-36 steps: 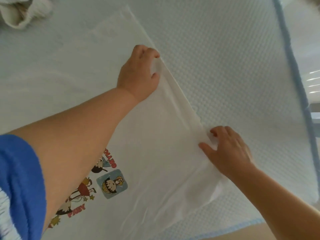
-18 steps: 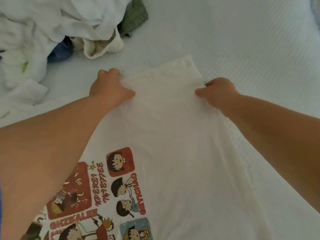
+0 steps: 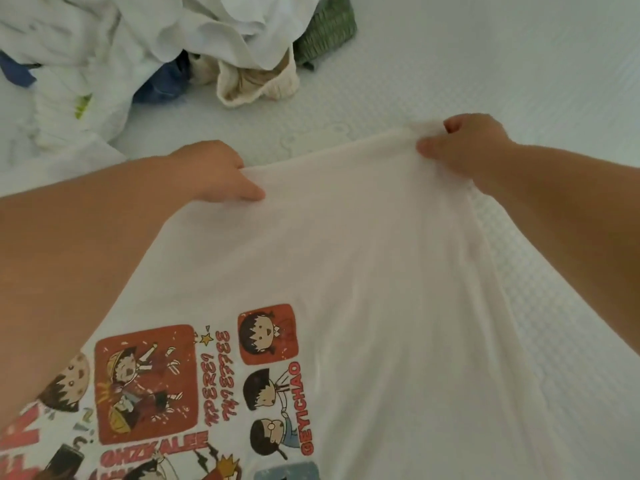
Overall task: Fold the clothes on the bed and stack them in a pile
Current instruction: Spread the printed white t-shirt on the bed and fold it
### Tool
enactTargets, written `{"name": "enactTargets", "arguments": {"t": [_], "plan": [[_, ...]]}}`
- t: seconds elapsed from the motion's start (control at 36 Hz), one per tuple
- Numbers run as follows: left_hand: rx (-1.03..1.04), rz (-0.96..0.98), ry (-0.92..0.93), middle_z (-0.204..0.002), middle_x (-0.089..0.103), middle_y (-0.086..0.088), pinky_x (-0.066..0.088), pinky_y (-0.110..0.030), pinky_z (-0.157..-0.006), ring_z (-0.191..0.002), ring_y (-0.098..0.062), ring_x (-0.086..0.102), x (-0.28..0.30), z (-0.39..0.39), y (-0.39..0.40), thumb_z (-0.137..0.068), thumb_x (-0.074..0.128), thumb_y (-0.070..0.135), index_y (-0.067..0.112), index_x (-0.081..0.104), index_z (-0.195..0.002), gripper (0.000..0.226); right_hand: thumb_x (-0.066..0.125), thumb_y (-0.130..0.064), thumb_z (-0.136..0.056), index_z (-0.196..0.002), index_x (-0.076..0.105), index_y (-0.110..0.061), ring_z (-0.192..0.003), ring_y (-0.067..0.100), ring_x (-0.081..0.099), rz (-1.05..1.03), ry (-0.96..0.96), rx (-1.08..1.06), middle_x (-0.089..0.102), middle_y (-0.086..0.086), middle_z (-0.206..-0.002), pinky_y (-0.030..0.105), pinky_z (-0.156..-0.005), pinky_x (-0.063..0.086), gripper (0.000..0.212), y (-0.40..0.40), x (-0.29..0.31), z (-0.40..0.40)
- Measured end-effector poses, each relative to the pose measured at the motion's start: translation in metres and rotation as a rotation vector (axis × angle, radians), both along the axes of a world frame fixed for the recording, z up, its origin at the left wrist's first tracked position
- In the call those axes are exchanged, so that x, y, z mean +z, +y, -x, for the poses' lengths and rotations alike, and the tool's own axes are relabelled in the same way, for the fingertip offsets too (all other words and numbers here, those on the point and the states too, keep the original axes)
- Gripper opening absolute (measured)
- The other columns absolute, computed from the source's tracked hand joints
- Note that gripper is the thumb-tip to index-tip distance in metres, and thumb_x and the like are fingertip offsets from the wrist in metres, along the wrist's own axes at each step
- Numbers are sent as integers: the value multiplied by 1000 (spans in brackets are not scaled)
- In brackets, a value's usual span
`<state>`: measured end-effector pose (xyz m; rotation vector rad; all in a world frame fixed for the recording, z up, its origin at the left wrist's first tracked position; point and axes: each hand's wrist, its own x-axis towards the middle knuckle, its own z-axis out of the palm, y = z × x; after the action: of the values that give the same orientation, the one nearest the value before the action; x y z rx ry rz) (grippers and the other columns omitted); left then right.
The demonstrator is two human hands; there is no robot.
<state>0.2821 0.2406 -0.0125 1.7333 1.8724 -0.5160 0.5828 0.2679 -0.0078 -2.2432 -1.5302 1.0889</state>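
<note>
2 hands are holding a white shirt (image 3: 363, 271) by its far edge, its cartoon print facing up, over the bed (image 3: 502, 81). At the shirt's far left corner the left hand (image 3: 214, 173) is pinching the cloth; at the far right corner the right hand (image 3: 467, 142) is gripping it with curled fingers. Beyond the shirt, a heap of clothes (image 3: 166, 46) is lying on the bed.

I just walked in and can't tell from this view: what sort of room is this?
Most likely a bedroom at home. The surface is a bed with a pale quilted cover, a heap of unfolded clothes lies at its far side, and two hands are holding a white cartoon-print T-shirt over it.
</note>
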Motion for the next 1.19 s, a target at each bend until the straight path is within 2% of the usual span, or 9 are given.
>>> {"name": "enactTargets", "arguments": {"t": [0.19, 0.31, 0.42, 0.58, 0.67, 0.83, 0.97, 1.11, 1.19], "plan": [[66, -261, -100, -72, 44, 8, 30, -30, -62, -74, -19, 44, -4, 29, -21, -80, 59, 56, 25, 50, -78, 32, 66, -28, -84, -118, 59, -10, -91, 23, 54, -94, -147, 25, 60, 10, -114, 32, -80, 43, 39, 2, -7, 10], [73, -224, 18, -94, 54, 2, 35, -33, -71, -88, -25, 50, 0, 44, -35, -79, 57, 56, 27, 53, -101, 37, 67, -19, -79, -138, 38, -19, -119, 30, 45, -166, -278, 104, 45, 10, -134, 37, -94, 39, 65, 4, -5, 21], [78, -129, 161, -122, 54, -8, 38, -38, -83, -112, -33, 50, 10, 81, -48, -84, 53, 39, 26, 49, -123, 41, 57, -7, -81, -146, 27, -23, -133, 32, 26, -215, -524, 496, 33, 11, -146, 44, -106, 28, 74, 3, 2, 30], [45, -2, 369, -146, 38, -5, 33, -42, -102, -130, -29, 39, 22, 130, -61, -85, 53, 49, 26, 37, -140, 61, 59, -19, -83, -129, 53, -19, -119, 36, 37, -225, -820, 732, 48, 17, -127, 44, -97, 31, 47, 11, 8, 41], [64, -69, 392, -131, 51, -7, 40, -41, -96, -117, -31, 50, 24, 144, -68, -85, 53, 51, 21, 48, -129, 53, 59, -21, -85, -120, 60, -12, -115, 39, 38, -253, -810, 711, 50, 20, -123, 45, -94, 34, 36, 8, 15, 39], [118, -342, 365, -128, 45, -16, 34, -39, -71, -101, -43, 54, 46, 143, -100, -87, 52, 40, 17, 50, -126, 45, 53, -6, -82, -103, 61, -2, -102, 41, 46, -400, -716, 631, 58, 23, -100, 47, -88, 36, 22, -25, 43, 27], [221, -593, 173, -118, 47, -20, 45, -49, -69, -80, -48, 57, 74, 130, -159, -83, 60, 27, 10, 59, -111, 33, 54, -4, -82, -99, 62, 0, -92, 43, 50, -449, -671, 629, 61, 22, -92, 48, -84, 38, 19, -72, 64, 10], [322, -526, 44, -119, 46, -14, 44, -35, -59, -70, -30, 56, 74, 97, -239, -84, 62, 22, 10, 59, -114, 32, 49, -14, -73, -83, 66, 3, -78, 45, 54, -442, -637, 642, 61, 24, -78, 47, -73, 41, 26, -131, 64, -17], [403, -410, -5, -121, 45, -14, 47, -28, -53, -69, -19, 49, 54, 76, -279, -84, 62, 20, 10, 56, -122, 40, 64, -5, -71, -78, 67, 2, -75, 45, 55, -433, -625, 676, 60, 23, -75, 48, -70, 43, 10, -164, 52, -28]]}}
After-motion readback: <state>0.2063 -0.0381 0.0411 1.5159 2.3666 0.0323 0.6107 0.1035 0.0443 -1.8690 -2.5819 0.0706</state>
